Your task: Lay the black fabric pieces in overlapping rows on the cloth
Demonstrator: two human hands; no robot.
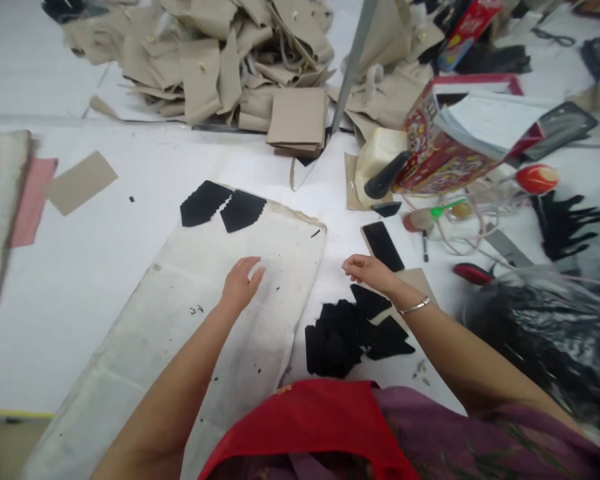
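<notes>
My left hand (pixel 242 283) hovers above the pale cloth-covered board (pixel 180 320), thumb and fingers apart, with nothing in it. Beyond it, two black pointed pieces with jagged edges (pixel 205 203) lie side by side near the board's far end. My right hand (pixel 367 270) is to the right of the board, fingers curled together; whatever it may hold is too small to make out. Just below that hand is a heap of black pieces (pixel 337 337), and a dark phone (pixel 383 245) lies beside it.
Beige pieces (pixel 200 73) are piled at the back, beside a metal pole (pixel 353 67). On the right stand a red patterned box (pixel 430 140) and a cream container (pixel 380 160). Clear plastic over black material (pixel 540 340) lies at the right. Pink and beige sheets (pixel 83 183) are at left.
</notes>
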